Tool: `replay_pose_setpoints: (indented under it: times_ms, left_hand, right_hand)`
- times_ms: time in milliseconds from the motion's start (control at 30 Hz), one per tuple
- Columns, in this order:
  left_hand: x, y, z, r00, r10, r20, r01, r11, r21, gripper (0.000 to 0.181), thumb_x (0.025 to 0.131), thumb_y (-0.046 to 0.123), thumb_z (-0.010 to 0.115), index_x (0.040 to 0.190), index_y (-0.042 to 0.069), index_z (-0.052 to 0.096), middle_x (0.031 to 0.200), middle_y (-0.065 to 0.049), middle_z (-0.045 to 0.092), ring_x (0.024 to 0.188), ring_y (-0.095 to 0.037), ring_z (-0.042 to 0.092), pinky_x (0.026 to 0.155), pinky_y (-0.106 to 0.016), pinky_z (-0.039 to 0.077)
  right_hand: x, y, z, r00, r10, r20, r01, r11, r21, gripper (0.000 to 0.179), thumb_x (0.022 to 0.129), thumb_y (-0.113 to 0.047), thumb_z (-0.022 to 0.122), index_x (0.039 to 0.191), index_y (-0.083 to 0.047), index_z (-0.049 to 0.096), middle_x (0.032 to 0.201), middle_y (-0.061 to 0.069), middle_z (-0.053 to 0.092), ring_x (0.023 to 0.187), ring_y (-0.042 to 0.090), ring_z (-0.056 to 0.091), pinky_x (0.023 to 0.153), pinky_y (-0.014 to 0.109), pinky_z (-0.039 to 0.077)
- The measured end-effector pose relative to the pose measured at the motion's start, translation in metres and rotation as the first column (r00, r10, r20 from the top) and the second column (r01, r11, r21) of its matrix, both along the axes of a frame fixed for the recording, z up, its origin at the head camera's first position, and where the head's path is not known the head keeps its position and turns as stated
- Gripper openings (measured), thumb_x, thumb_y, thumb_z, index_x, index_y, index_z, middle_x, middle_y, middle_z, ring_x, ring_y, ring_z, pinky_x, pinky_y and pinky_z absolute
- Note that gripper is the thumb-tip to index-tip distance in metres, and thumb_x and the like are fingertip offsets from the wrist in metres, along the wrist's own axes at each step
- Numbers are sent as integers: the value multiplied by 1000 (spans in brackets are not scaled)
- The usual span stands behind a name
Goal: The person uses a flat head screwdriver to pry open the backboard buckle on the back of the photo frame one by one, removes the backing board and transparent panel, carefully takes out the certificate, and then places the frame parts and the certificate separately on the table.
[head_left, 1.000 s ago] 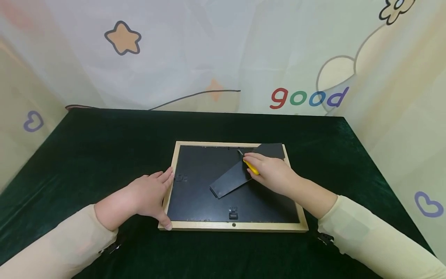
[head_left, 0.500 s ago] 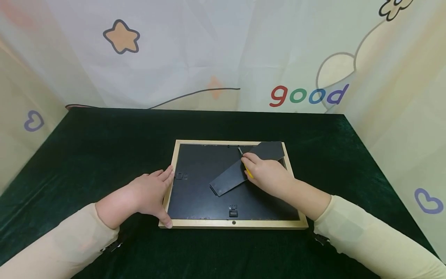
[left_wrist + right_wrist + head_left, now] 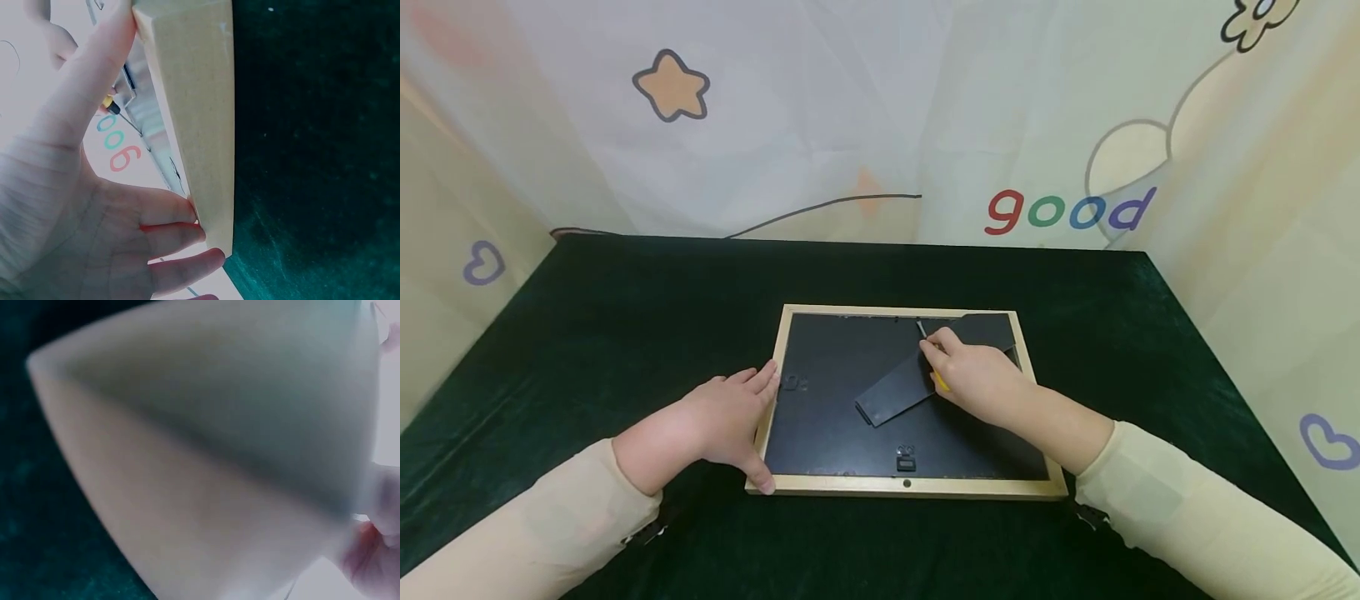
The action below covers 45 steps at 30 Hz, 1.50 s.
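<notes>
Head view: a picture frame lies back side up in the middle of a table covered with dark green cloth, its long sides running left to right.
Left hand: this hand rests against the frame's left side with fingers extended and spread, the thumb at the near left corner; the left wrist view shows fingertips touching the pale wooden edge.
Right hand: above the right half of the frame, this hand pinches a screwdriver with a yellow handle.
Screwdriver tip: it points toward the far edge of the black backboard; whether it touches cannot be told.
Stand: a flat black stand lies slanted across the backboard, from near the far right corner toward the middle, partly under the right hand.
Hanger: a small black hanger sits by the near edge of the backboard.
Right wrist view: a pale sleeve, blurred, covers most of it.
Backdrop: a pale printed curtain hangs behind the table, with a star and the word "good".
</notes>
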<state>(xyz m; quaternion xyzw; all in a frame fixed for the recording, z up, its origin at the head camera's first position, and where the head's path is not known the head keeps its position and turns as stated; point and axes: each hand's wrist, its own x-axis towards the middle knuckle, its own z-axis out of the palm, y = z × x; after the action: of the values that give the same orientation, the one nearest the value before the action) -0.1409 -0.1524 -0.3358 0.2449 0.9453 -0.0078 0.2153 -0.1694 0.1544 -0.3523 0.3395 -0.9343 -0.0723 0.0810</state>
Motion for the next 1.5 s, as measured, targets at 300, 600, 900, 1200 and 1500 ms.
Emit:
replay_pose_setpoints:
  times_ms: [300, 600, 900, 1200, 1500]
  left_hand:
    - [-4, 0, 3, 1000, -12, -15, 12, 1000, 6, 130, 48, 65, 79, 145, -2, 24, 152, -20, 16, 133, -44, 25, 102, -59, 27]
    - [-5, 3, 4, 1000, -18, 14, 18, 1000, 17, 130, 48, 65, 79, 146, -1, 24, 152, -20, 15, 134, -44, 23, 103, -59, 25]
    - [-3, 5, 3, 999, -30, 16, 30, 1000, -3, 128, 50, 65, 79, 145, -2, 24, 152, -21, 17, 133, -44, 24, 103, -59, 26]
    - [0, 3, 5, 1000, -24, 11, 24, 1000, 6, 129, 49, 66, 78, 144, -3, 26, 151, -22, 17, 132, -45, 26, 101, -60, 28]
    - [0, 0, 2, 1000, -24, 10, 24, 1000, 17, 130, 48, 67, 77, 145, -2, 24, 152, -21, 16, 132, -45, 25, 101, -61, 26]
  right_hand:
    - [-3, 1, 1, 1000, -5, 9, 5, 1000, -29, 45, 87, -15, 66, 127, 0, 55, 111, 14, 49, 44, 8, 39, 43, 14, 37]
    - [-2, 4, -1, 998, -38, 56, 40, 998, -46, 46, 87, -16, 66, 129, -1, 54, 114, 14, 49, 44, 7, 40, 44, 14, 38]
    - [0, 6, -4, 995, -50, 82, 55, 997, -61, 47, 87, -16, 66, 130, -1, 53, 117, 14, 48, 43, 7, 38, 45, 13, 37]
    - [-6, 4, -1, 992, -45, 115, 52, 997, -59, 47, 88, -16, 63, 131, -2, 52, 123, 16, 48, 41, 7, 38, 46, 14, 39]
    - [-10, 1, 5, 981, -57, 185, 69, 996, -59, 48, 89, -17, 62, 133, -2, 50, 124, 16, 48, 44, 8, 42, 48, 13, 41]
